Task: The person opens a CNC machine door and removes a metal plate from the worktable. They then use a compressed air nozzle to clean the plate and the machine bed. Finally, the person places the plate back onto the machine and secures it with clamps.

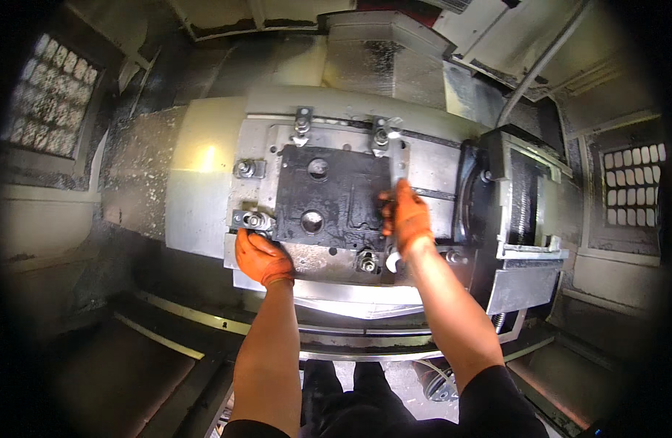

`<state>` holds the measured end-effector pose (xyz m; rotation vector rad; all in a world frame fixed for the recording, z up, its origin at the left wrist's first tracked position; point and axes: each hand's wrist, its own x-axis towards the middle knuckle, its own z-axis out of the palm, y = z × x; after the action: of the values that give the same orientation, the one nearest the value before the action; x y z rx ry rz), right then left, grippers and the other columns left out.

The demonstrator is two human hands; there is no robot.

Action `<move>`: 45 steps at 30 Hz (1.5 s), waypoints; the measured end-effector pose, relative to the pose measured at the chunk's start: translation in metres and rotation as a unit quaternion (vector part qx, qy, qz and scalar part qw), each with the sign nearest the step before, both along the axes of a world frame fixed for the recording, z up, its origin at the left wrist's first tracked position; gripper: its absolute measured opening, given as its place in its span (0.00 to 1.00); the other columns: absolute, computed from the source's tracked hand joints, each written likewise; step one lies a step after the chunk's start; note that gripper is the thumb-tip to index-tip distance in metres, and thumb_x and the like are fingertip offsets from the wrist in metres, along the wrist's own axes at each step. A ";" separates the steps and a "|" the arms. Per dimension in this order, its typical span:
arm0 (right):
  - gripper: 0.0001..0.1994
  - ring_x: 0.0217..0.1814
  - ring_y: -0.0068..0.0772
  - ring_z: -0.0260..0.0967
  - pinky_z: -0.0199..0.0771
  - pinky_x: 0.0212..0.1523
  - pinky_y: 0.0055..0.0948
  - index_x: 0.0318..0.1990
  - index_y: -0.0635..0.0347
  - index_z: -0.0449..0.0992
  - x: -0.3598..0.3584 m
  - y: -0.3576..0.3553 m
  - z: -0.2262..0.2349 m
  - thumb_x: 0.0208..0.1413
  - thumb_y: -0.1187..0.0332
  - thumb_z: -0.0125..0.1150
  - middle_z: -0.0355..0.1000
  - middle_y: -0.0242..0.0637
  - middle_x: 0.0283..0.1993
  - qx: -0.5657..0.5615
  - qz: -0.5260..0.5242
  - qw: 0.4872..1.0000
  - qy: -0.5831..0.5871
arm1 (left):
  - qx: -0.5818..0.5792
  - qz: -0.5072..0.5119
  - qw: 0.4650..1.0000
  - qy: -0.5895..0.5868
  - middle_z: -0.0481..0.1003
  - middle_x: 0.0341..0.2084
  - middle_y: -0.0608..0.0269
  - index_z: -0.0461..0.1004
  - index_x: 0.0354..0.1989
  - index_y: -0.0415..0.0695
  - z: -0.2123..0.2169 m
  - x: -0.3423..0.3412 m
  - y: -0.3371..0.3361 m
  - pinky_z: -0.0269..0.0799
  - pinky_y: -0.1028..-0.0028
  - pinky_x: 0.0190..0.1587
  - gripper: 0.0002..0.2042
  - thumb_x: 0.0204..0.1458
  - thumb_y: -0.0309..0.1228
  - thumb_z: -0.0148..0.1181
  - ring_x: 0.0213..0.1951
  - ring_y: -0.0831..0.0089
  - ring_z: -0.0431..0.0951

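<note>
Grey fixture plate (pixel 204 168) seen inside chip-strewn machine enclosure. Wrench (pixel 398 182) gripped by right hand (pixel 407 219), fingers clamped; long axis near vertical, head up. Left hand (pixel 261 257) curled at clamp (pixel 252 219).

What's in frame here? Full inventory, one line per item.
dark plate: 1, black, two round holes, centre of the fixture
fixture block: 1, pale grey metal, spans the middle of the machine bay
clamps with nuts: about 5 visible, silver, around the plate's edges
wrench: 1, silver, upright over the plate's right edge, top end at the upper-right clamp
side housing: 1, grey and black, right of the fixture
mesh windows: 2, pale, far left and far right
left hand: orange glove, at the lower-left clamp
right hand: orange glove, gripping the wrench
</note>
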<state>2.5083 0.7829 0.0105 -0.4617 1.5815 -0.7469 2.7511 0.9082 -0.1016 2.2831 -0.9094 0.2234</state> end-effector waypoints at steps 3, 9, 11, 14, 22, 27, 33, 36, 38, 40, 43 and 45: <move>0.27 0.15 0.23 0.58 0.58 0.18 0.27 0.36 0.57 0.80 -0.018 -0.008 0.004 0.67 0.41 0.50 0.68 0.29 0.19 -0.113 0.097 0.984 0.092 | 0.000 -0.005 1.000 0.008 0.78 0.48 0.37 0.74 0.55 0.33 0.003 -0.001 -0.001 0.69 0.49 0.56 0.21 0.65 0.38 0.46 0.50 0.38 0.76; 0.29 0.26 0.35 0.71 0.71 0.32 0.35 0.36 0.59 0.82 -0.001 -0.110 0.016 0.63 0.39 0.52 0.76 0.38 0.27 -0.148 0.442 0.829 0.309 | 0.002 -0.015 1.000 0.005 0.77 0.46 0.38 0.74 0.53 0.34 0.006 -0.003 -0.001 0.68 0.49 0.56 0.20 0.63 0.38 0.47 0.48 0.38 0.75; 0.27 0.24 0.32 0.70 0.70 0.28 0.35 0.38 0.57 0.82 0.010 -0.136 0.016 0.63 0.40 0.54 0.77 0.36 0.29 -0.119 0.489 0.801 0.325 | 0.013 -0.026 1.000 0.002 0.76 0.47 0.38 0.73 0.54 0.34 0.004 -0.003 -0.001 0.68 0.49 0.56 0.20 0.62 0.37 0.47 0.49 0.38 0.75; 0.21 0.21 0.27 0.66 0.64 0.20 0.34 0.43 0.52 0.82 0.031 -0.158 0.032 0.63 0.44 0.58 0.78 0.31 0.32 0.013 0.522 0.826 0.214 | 0.022 -0.031 0.999 0.000 0.76 0.49 0.39 0.73 0.55 0.34 0.005 -0.002 0.002 0.67 0.50 0.58 0.21 0.63 0.39 0.48 0.51 0.38 0.74; 0.15 0.18 0.21 0.61 0.58 0.15 0.29 0.49 0.46 0.83 0.021 -0.203 0.021 0.64 0.52 0.60 0.77 0.28 0.36 0.030 0.547 0.813 0.196 | 0.020 -0.046 0.999 -0.014 0.76 0.48 0.38 0.72 0.56 0.33 0.008 -0.002 0.001 0.67 0.49 0.58 0.22 0.65 0.40 0.46 0.51 0.38 0.74; 0.11 0.16 0.25 0.60 0.60 0.15 0.31 0.42 0.43 0.78 0.025 -0.180 0.006 0.65 0.50 0.57 0.73 0.31 0.28 0.050 0.537 0.830 0.144 | 0.017 -0.048 0.999 -0.003 0.76 0.47 0.38 0.74 0.54 0.34 0.014 -0.001 -0.002 0.67 0.50 0.57 0.21 0.66 0.40 0.45 0.50 0.38 0.74; 0.16 0.16 0.27 0.62 0.63 0.15 0.33 0.42 0.56 0.77 0.030 -0.123 -0.016 0.65 0.52 0.57 0.71 0.34 0.26 0.046 0.449 0.892 0.030 | 0.012 -0.031 0.999 0.005 0.76 0.46 0.38 0.73 0.53 0.34 0.009 0.001 -0.003 0.67 0.49 0.56 0.21 0.65 0.39 0.45 0.49 0.38 0.74; 0.18 0.16 0.22 0.60 0.65 0.16 0.28 0.44 0.59 0.77 0.031 -0.108 0.003 0.68 0.52 0.54 0.67 0.31 0.25 0.059 0.427 0.902 0.027 | 0.008 -0.023 0.999 0.028 0.76 0.47 0.39 0.74 0.52 0.34 0.012 -0.001 -0.006 0.68 0.50 0.57 0.20 0.65 0.39 0.46 0.49 0.39 0.74; 0.26 0.13 0.21 0.54 0.60 0.15 0.25 0.45 0.62 0.77 0.039 -0.079 -0.009 0.71 0.44 0.50 0.60 0.27 0.22 0.059 0.356 0.931 -0.061 | 0.009 -0.030 0.999 0.033 0.77 0.47 0.39 0.74 0.52 0.34 0.010 -0.001 0.001 0.68 0.49 0.58 0.20 0.64 0.38 0.46 0.50 0.39 0.75; 0.25 0.14 0.19 0.45 0.46 0.16 0.25 0.44 0.59 0.76 0.074 -0.035 -0.027 0.71 0.43 0.50 0.54 0.22 0.20 0.103 0.208 0.954 -0.191 | -0.003 -0.028 0.999 0.017 0.77 0.49 0.40 0.74 0.52 0.34 0.005 -0.002 0.001 0.67 0.48 0.59 0.20 0.63 0.37 0.47 0.52 0.40 0.74; 0.22 0.14 0.24 0.45 0.47 0.17 0.31 0.37 0.51 0.73 0.192 0.008 -0.033 0.68 0.41 0.50 0.55 0.24 0.18 0.062 -0.052 0.972 -0.220 | 0.004 -0.032 0.999 0.041 0.77 0.50 0.43 0.74 0.53 0.37 -0.005 0.000 0.008 0.66 0.49 0.62 0.19 0.57 0.36 0.54 0.54 0.42 0.74; 0.23 0.14 0.27 0.46 0.48 0.18 0.33 0.37 0.52 0.72 0.193 0.000 -0.035 0.68 0.42 0.49 0.56 0.26 0.19 0.066 -0.043 0.972 -0.223 | 0.023 -0.041 0.997 0.060 0.76 0.52 0.45 0.72 0.54 0.39 0.013 0.000 0.001 0.65 0.51 0.63 0.25 0.48 0.36 0.63 0.56 0.43 0.73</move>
<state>2.7017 0.7831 -0.0250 -0.1138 1.2220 -0.7452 2.7516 0.9094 -0.0881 2.2681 -0.9527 0.0290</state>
